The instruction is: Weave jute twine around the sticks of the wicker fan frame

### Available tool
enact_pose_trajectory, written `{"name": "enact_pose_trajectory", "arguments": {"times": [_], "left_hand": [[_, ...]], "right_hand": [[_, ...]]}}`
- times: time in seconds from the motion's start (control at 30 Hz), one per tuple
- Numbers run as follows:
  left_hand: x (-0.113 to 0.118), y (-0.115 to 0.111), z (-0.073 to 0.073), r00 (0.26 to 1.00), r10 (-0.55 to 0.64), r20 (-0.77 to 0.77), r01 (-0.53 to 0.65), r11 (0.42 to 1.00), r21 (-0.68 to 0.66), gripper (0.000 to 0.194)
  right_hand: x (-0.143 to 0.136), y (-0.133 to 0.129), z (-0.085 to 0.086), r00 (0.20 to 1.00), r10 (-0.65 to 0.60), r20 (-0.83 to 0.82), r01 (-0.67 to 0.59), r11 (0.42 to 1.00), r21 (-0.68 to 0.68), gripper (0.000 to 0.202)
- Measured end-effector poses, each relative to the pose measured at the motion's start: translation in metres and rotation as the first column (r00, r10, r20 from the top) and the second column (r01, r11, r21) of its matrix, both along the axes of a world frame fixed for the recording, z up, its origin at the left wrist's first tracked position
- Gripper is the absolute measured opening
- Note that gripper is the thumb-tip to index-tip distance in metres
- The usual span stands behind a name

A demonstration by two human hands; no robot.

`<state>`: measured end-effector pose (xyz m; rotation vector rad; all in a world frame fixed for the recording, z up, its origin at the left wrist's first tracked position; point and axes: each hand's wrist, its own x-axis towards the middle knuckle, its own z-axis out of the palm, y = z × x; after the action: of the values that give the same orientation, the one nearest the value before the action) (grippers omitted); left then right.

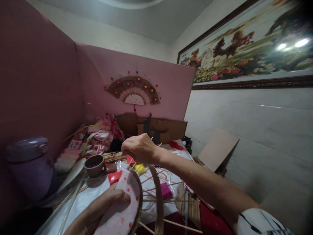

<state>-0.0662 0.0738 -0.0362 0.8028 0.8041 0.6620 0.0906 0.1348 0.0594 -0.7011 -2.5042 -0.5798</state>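
Observation:
My left hand [117,197] grips a half-made fan by its rounded base, which is covered in white cloth with red dots [127,209]; the thumb lies on the cloth. Thin wooden sticks [181,225] spread out from this base, and curved bands of brown cord [158,199] run across them. My right hand [140,148] is raised over the far end of the fan, beside the stick tips. Its fingers are pressed together and point down to the left; what they pinch is hidden behind the hand.
A brown bowl of small dark beads [94,165] stands left, near a lilac flask [30,169] and piled pink cloth [100,133]. Yellow [140,168] and magenta packets [166,191] lie beyond the fan. A finished fan [134,91] hangs on the pink board [171,85].

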Motion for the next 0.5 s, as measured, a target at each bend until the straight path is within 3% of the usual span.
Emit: {"name": "enact_pose_trajectory", "arguments": {"times": [0.1,0.27,0.37,0.5], "left_hand": [[-0.002,-0.002,0.003,0.998,-0.051,-0.039,0.054,0.997,0.057,0.023],[-0.002,-0.003,0.007,0.997,-0.065,-0.028,0.067,0.996,0.065,0.024],[0.001,0.002,0.011,0.999,0.004,-0.040,0.000,0.994,0.108,0.027],[0.007,0.016,0.017,0.999,0.045,-0.002,-0.042,0.959,0.281,0.026]], "right_hand": [[-0.004,-0.002,-0.001,0.999,-0.046,-0.004,0.046,0.998,-0.047,0.011],[-0.003,0.003,0.003,0.971,-0.192,-0.145,0.173,0.975,-0.138,0.017],[-0.003,0.003,0.002,0.977,-0.168,-0.133,0.155,0.983,-0.103,0.015],[-0.004,0.003,0.001,0.990,-0.115,-0.080,0.111,0.992,-0.056,0.012]]}}
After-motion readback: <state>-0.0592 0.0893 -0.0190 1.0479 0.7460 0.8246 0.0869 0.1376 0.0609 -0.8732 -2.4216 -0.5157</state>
